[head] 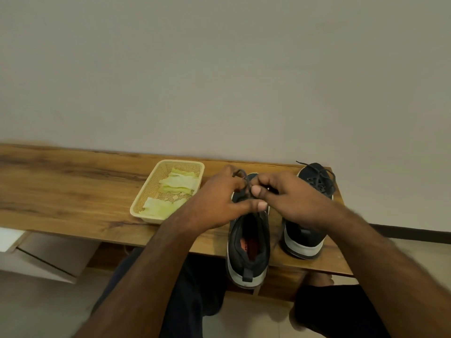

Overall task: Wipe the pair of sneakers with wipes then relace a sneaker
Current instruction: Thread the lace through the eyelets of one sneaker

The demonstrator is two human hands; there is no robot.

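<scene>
Two black sneakers with white soles stand side by side on the wooden bench [73, 191], heels toward me. Over the left sneaker [249, 250], whose heel juts past the front edge, my left hand [217, 203] and my right hand [292, 201] meet above the tongue. Both pinch its dark lace [245, 178], which loops up between the fingertips. The right sneaker [310, 230] stands partly behind my right hand, its own laces [322, 176] lying loose over the toe. The left sneaker's eyelets are hidden by my hands.
A cream plastic basket [146, 189] with crumpled pale green wipes [179, 182] sits left of the sneakers. A plain wall runs right behind the bench. A white box [46, 254] lies on the floor at lower left. My knees are under the bench's front edge.
</scene>
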